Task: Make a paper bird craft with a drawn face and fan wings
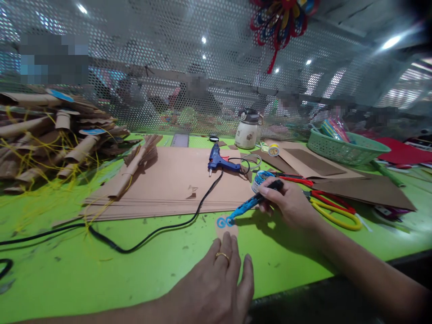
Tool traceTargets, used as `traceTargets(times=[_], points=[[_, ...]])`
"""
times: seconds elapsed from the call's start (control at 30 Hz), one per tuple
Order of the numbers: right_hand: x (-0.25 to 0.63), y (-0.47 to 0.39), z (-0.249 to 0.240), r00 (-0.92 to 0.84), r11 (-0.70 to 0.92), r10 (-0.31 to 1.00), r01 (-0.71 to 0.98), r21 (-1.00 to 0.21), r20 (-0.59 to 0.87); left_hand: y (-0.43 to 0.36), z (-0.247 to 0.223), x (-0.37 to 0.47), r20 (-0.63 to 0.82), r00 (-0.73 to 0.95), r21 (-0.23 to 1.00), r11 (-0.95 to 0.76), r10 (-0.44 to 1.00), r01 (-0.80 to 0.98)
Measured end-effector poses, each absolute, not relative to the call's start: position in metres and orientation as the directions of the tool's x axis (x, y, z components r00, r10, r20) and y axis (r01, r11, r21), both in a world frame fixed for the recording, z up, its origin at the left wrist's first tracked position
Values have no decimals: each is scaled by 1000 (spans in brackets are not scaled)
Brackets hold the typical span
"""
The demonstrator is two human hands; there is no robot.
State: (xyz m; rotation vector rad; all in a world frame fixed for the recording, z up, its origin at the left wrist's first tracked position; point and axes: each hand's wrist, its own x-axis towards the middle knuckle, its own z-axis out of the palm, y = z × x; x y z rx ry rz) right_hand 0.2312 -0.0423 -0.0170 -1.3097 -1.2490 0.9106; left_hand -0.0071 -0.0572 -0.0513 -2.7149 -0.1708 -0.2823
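Note:
A small tan paper cutout (222, 230) lies on the green table, with two blue rings painted side by side near its top. My left hand (216, 279) lies flat with fingers stretched, its fingertips resting on the cutout's lower part; a ring is on one finger. In my right hand (286, 202) is a paintbrush (248, 207) with a black handle end and a blue-smeared shaft, closed in a pinch. Its tip touches the right-hand blue ring. Just behind my right hand stands a small jar (259, 181) streaked with blue, partly hidden by the fingers.
A blue glue gun (224, 163) rests on stacked brown paper (175, 180), its black cord (151, 234) crossing the table. Red-and-yellow scissors (334, 213) lie right. Paper rolls (79, 150) pile left. Behind are a bottle (247, 130) and a green basket (347, 150).

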Motion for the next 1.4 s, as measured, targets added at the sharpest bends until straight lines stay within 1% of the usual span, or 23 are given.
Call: traceTargets(times=[0.1,0.2,0.3,0.4,0.53,0.67,0.8,1.0,1.17,1.3,1.4], points=[[231,-42,-17,140,137,977,158,-978,160,-58,-50,-7,215,973,-384,-909,84,164],[230,-42,-16,92,124,985,190,-974,143,-58,-49,-7,222,972,-382,-910,82,164],[230,-43,-16,90,113,987,204,-972,133,-58,-48,-7,247,964,-358,-916,96,183],[232,-42,-18,104,128,983,213,-969,153,-57,-49,-8,267,957,-340,-919,109,200],[235,-40,-20,167,154,969,157,-976,180,-55,-50,-7,249,962,-322,-927,113,192],[236,-36,-21,233,129,961,90,-988,147,-53,-52,-7,255,963,-326,-931,82,166],[237,-32,-23,292,122,946,81,-989,140,-50,-54,-7,271,960,-328,-931,67,158],[246,-32,-14,412,240,879,52,-969,240,-44,-65,-8,325,945,-321,-936,33,142],[255,-30,0,544,364,783,-6,-931,303,-46,-69,-10,366,931,-357,-923,5,145],[257,-29,5,555,385,770,-13,-923,314,-48,-67,-10,330,944,-346,-927,25,145],[255,-33,6,489,338,827,-43,-940,275,-49,-63,-10,331,942,-321,-934,46,158]])
